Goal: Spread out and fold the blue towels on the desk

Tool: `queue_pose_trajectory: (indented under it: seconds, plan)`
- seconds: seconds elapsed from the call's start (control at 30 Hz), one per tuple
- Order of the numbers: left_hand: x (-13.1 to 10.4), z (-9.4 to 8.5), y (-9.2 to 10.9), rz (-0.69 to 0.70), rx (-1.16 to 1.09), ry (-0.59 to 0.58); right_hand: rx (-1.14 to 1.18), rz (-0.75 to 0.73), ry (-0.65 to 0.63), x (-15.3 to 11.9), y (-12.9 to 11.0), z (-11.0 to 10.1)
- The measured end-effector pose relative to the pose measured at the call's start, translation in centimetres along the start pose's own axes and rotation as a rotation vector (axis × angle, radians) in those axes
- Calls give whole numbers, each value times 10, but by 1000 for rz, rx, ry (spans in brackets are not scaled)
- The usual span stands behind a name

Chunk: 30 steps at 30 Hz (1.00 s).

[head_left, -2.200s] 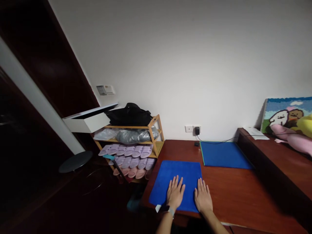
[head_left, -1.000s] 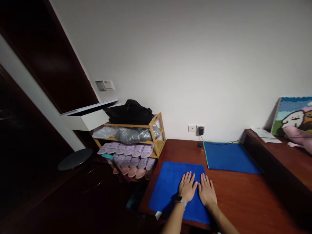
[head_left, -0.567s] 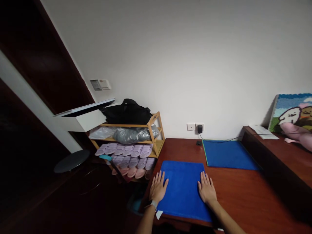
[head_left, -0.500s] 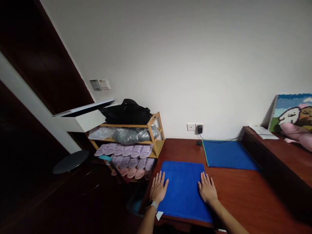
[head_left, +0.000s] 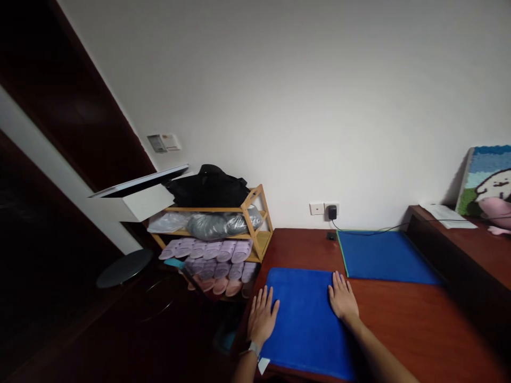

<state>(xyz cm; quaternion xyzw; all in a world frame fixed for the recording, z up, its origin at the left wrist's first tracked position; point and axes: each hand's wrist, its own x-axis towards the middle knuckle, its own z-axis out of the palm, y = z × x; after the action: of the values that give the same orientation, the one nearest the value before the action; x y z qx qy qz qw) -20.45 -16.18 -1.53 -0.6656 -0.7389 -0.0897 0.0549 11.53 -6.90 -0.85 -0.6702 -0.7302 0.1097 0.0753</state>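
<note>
A bright blue cloth lies flat on the reddish-brown table, with a small white tag at its lower left corner. My left hand rests with fingers spread on the cloth's left edge, a watch on its wrist. On the cloth's upper right edge, my right hand lies flat, its fingers slightly apart. Neither hand grips anything. A second blue cloth with a green edge lies farther back on the right.
A wooden rack with a black bag and several slippers stands left of the table. A black plug with a cable is in the wall. A raised shelf borders the right side.
My right hand has slid up along the cloth's right edge toward its upper corner. My left hand stays on the left edge. The view has shifted slightly.
</note>
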Motion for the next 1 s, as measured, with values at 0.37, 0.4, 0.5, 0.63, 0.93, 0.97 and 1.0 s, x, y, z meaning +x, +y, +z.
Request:
queue_pose_trajectory:
  seconds: [0.37,0.4,0.5,0.63,0.93,0.97,1.0]
  plan:
    - [50,-6,164,366,-173,-75,-54,-48,4,-1,3,0]
    - [54,-1,173,362,-190,-90,-64,-51,0,-1,4,0]
    - [64,8,169,334,-209,-99,-79,-47,-3,-1,4,1]
    - [71,7,105,222,-151,-119,-71,-39,8,0,4,3]
    - [80,-8,14,45,-55,-144,-45,-19,3,3,6,7]
    - [81,-8,14,44,-53,-143,-49,-20,6,3,6,8]
    - [82,-9,15,45,-51,-140,-55,-21,8,3,6,8]
